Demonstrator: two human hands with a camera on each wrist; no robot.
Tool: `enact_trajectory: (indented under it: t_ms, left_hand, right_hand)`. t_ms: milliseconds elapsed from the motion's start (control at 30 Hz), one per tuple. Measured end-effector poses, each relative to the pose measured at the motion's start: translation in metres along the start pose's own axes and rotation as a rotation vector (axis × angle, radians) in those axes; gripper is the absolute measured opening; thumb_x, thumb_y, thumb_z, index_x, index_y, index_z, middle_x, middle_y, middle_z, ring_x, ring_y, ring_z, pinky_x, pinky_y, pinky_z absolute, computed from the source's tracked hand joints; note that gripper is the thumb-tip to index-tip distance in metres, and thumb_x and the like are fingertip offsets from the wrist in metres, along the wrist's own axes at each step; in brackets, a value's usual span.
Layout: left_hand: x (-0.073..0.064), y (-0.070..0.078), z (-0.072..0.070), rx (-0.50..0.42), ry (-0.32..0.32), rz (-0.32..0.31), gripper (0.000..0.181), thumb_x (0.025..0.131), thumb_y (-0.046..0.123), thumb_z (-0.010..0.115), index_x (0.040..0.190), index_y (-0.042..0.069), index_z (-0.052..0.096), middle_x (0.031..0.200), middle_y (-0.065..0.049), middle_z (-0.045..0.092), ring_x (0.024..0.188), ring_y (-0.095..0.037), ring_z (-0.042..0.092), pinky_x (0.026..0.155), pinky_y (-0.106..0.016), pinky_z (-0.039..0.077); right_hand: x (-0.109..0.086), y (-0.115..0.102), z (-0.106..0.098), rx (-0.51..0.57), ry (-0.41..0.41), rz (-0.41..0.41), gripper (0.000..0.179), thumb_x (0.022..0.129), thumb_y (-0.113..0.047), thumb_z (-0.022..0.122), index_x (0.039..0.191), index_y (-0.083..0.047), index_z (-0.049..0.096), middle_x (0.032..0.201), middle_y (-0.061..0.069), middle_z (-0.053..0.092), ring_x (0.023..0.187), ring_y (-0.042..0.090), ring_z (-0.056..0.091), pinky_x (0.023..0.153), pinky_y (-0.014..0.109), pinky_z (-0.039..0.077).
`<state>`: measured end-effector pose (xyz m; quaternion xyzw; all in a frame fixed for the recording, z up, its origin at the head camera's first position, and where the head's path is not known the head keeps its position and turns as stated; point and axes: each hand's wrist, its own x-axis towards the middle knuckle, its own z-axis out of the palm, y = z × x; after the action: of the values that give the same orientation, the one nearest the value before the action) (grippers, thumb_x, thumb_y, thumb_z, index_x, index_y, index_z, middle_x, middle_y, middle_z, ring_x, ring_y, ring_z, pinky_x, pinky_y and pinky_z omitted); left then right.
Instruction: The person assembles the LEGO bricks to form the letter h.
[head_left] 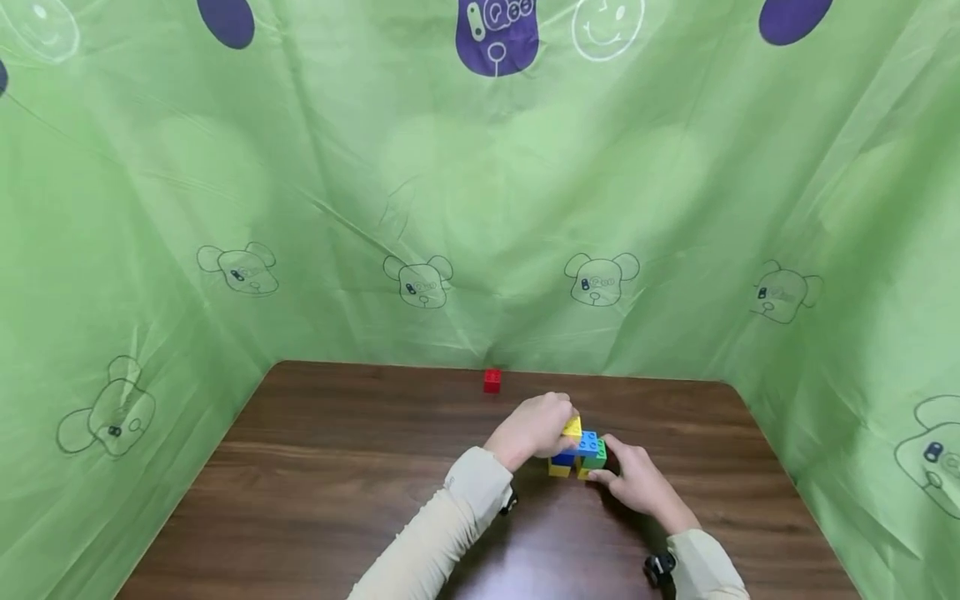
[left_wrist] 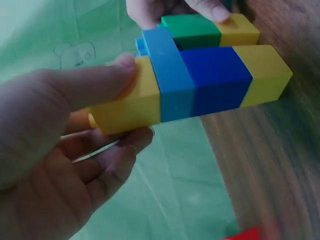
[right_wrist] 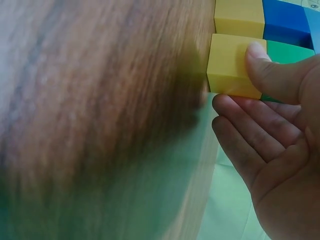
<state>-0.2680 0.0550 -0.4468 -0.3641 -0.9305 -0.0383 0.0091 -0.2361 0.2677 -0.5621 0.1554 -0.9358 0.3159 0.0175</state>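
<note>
My left hand point(head_left: 534, 427) pinches the top yellow brick point(left_wrist: 132, 110) of a small toy-brick structure, thumb on one side and fingers on the other. That brick sits on one end of a light blue brick point(left_wrist: 170, 75), which bridges two columns. One column has a dark blue brick point(left_wrist: 217, 75) over a yellow brick point(left_wrist: 265, 77). In the other, a green brick point(left_wrist: 192, 31) is over a second yellow brick point(right_wrist: 227, 65). My right hand point(head_left: 641, 482) holds this column between thumb and fingers, the thumb tip on its yellow brick.
A red brick point(head_left: 492, 381) stands alone near the back edge of the brown wooden table point(head_left: 360, 433). Green printed cloth point(head_left: 495, 183) hangs behind the table and along both sides.
</note>
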Motion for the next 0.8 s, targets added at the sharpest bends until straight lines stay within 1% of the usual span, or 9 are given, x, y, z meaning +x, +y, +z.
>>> enact_trajectory:
  t_ms: [167,300,433,500,600,633,700,767,800]
  left_hand:
    - [0.006,-0.002,0.009,-0.095,-0.026,-0.043,0.025,0.087,0.040,0.080,0.096,0.018,0.070,0.082,0.007,0.057,0.071,-0.007,0.050,0.061,-0.021,0.041]
    - [0.004,-0.001,0.017,-0.078,-0.018,-0.047,0.028,0.086,0.042,0.080,0.096,0.019,0.069,0.080,0.007,0.056,0.069,-0.008,0.050,0.058,-0.022,0.040]
    - [0.004,-0.004,0.020,-0.081,-0.018,-0.040,0.033,0.088,0.045,0.078,0.104,0.018,0.067,0.084,0.007,0.056,0.072,-0.008,0.050,0.060,-0.023,0.040]
    - [0.003,-0.009,0.020,-0.129,-0.047,-0.039,0.038,0.089,0.047,0.075,0.110,0.018,0.065,0.087,0.007,0.056,0.076,-0.009,0.050,0.062,-0.023,0.041]
    - [0.002,-0.022,0.019,-0.269,-0.101,-0.006,0.038,0.090,0.049,0.073,0.108,0.018,0.063,0.086,0.007,0.057,0.076,-0.008,0.053,0.064,-0.021,0.044]
    - [0.002,-0.028,0.017,-0.309,-0.127,0.006,0.038,0.090,0.050,0.073,0.107,0.018,0.063,0.088,0.006,0.059,0.078,-0.008,0.054,0.065,-0.021,0.045]
    - [0.001,-0.039,0.009,-0.333,-0.183,0.016,0.045,0.087,0.053,0.075,0.113,0.017,0.066,0.099,0.005,0.067,0.090,-0.008,0.061,0.076,-0.022,0.050]
    - [0.000,-0.049,-0.001,-0.333,-0.237,-0.006,0.054,0.084,0.051,0.079,0.122,0.015,0.067,0.116,0.002,0.070,0.105,-0.012,0.064,0.089,-0.026,0.052]
    - [0.000,-0.053,-0.006,-0.304,-0.253,-0.030,0.060,0.083,0.051,0.081,0.128,0.015,0.065,0.125,0.000,0.069,0.114,-0.014,0.063,0.095,-0.028,0.052]
  right_hand:
    - [-0.002,0.005,0.000,-0.004,-0.006,0.001,0.032,0.087,-0.018,0.081,0.112,-0.017,0.062,0.093,-0.009,0.070,0.084,0.006,0.065,0.073,0.030,0.055]
    - [-0.005,0.007,0.004,0.006,-0.011,-0.007,0.034,0.086,-0.018,0.082,0.114,-0.016,0.062,0.093,-0.008,0.071,0.085,0.007,0.066,0.073,0.028,0.054]
    - [-0.004,0.006,0.003,0.010,0.006,-0.010,0.033,0.085,-0.017,0.082,0.112,-0.017,0.063,0.092,-0.009,0.070,0.084,0.006,0.065,0.072,0.029,0.054]
    - [-0.003,0.006,0.001,0.001,0.005,-0.019,0.032,0.086,-0.017,0.082,0.112,-0.017,0.062,0.091,-0.009,0.070,0.083,0.004,0.064,0.072,0.028,0.054]
    - [-0.001,0.004,0.000,-0.010,0.006,-0.034,0.032,0.086,-0.017,0.081,0.112,-0.017,0.062,0.091,-0.010,0.070,0.084,0.005,0.065,0.074,0.030,0.055]
    - [-0.001,0.004,0.000,-0.012,0.004,-0.036,0.032,0.086,-0.018,0.081,0.112,-0.017,0.062,0.092,-0.010,0.070,0.085,0.005,0.065,0.075,0.031,0.055]
    - [0.000,0.003,0.000,-0.012,0.000,-0.035,0.032,0.086,-0.019,0.081,0.112,-0.017,0.062,0.092,-0.010,0.070,0.086,0.006,0.066,0.076,0.032,0.056]
    - [0.001,0.002,0.000,-0.008,-0.010,-0.018,0.031,0.087,-0.020,0.080,0.113,-0.018,0.062,0.094,-0.010,0.071,0.088,0.006,0.066,0.078,0.033,0.056]
    - [0.001,0.002,0.000,-0.007,-0.012,-0.014,0.031,0.087,-0.021,0.080,0.113,-0.018,0.062,0.094,-0.011,0.071,0.088,0.006,0.066,0.078,0.033,0.056]
